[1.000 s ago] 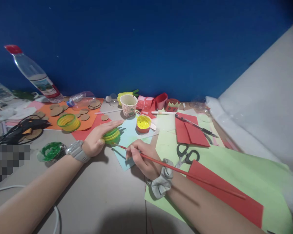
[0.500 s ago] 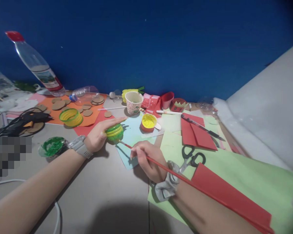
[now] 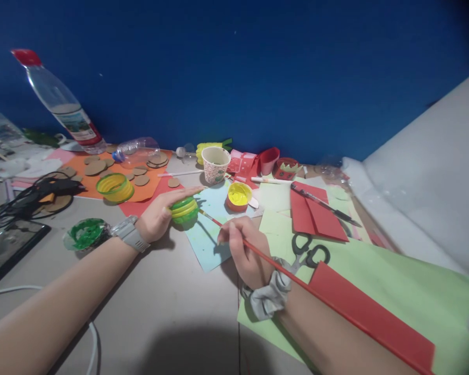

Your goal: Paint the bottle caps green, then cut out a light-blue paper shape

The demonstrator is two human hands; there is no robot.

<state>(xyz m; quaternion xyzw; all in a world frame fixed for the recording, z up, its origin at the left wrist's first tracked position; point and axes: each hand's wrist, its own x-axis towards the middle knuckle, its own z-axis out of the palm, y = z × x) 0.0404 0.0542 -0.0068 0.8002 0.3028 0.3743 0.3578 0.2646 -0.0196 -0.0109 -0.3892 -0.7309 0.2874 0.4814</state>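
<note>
My left hand, with a watch on its wrist, holds a green-and-yellow painted plastic piece with ridges, like a cut bottle section. Its fingers stretch over the top and the thumb lies at the side. A long red paintbrush is pinched in my right hand. The bristles are at the right side of the painted piece; whether they touch it I cannot tell. Light blue paper with green specks lies under the brush tip. Beyond it stands a small tub of yellow paint.
A dish of green paint sits near my left wrist, and a yellow ring lies on orange paper. A paper cup stands at the back. Scissors, a pen and red paper lie right. A tall bottle stands far left.
The view has shifted slightly. My right hand has moved a little right and up, taking the brush tip from the piece's front to its right side. My left hand stays on the piece.
</note>
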